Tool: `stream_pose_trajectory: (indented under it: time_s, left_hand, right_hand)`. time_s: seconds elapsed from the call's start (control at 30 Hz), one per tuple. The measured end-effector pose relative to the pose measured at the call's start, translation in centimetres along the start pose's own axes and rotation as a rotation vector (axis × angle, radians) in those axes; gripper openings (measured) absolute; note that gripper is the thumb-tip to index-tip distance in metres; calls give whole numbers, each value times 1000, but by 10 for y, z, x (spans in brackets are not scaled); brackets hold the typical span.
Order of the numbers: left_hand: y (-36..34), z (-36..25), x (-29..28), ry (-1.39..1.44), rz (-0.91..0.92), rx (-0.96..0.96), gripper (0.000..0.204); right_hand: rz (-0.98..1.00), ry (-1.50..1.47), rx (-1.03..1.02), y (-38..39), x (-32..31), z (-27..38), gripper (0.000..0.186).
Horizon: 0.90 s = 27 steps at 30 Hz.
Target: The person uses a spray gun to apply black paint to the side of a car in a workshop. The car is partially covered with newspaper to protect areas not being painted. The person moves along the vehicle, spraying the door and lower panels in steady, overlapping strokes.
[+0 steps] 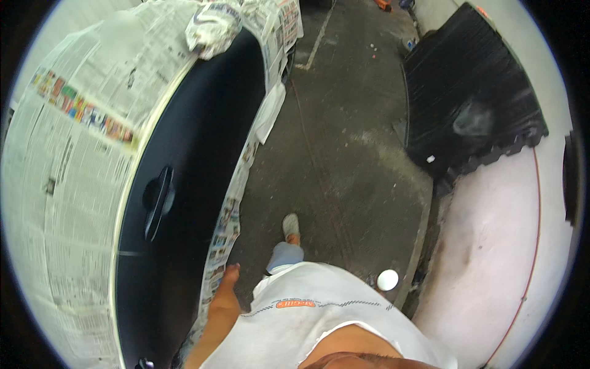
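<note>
My left hand (231, 274) hangs low beside the lower edge of a dark, glossy car door (184, 160). Its fingers are too small and foreshortened to make out, and I see nothing in its grasp. A dark door handle (160, 204) stands out from the panel. Newspaper sheets (80, 203) cover the car around the door, with pale masking tape (140, 147) along the upper edge. Wrapped in crumpled paper, a bulge (214, 29) sits at the door's far end. My right hand is out of sight. A round white object (388, 280) shows to my right; its support is hidden.
A large black ribbed panel (473, 92) leans against the right wall. Along the pale wall (485, 246) runs a thin red line, perhaps a cable (537, 227). Grey floor (344, 154) stretches ahead between car and wall, with an orange object (383, 5) at the far end.
</note>
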<state>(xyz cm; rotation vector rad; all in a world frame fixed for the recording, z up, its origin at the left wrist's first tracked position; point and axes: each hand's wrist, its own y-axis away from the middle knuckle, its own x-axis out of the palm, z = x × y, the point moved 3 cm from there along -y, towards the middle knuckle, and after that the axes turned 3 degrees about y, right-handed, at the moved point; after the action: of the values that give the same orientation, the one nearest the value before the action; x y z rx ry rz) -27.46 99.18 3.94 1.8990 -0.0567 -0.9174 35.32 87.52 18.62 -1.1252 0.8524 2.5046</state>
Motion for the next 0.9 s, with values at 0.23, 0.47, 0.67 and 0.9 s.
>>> stream_pose_trajectory:
  time_s: [0.23,0.47,0.67,0.9]
  left_hand:
    - [-39,-475,-155,62,-141,691,50]
    - [-90,-745,-180,49,-5,837,52]
    - [-134,-782,-141,-153,4,662,50]
    - [-156,-776,-100,-696,258,574,39]
  right_hand:
    - [-129,-152,-76,-121,-18,108,63]
    - [-179,-211,-23,-303,-27,167,65]
    - [-95,-235,217,-480,-101,202,60]
    - [-152,3,103,-736,-228,263,60]
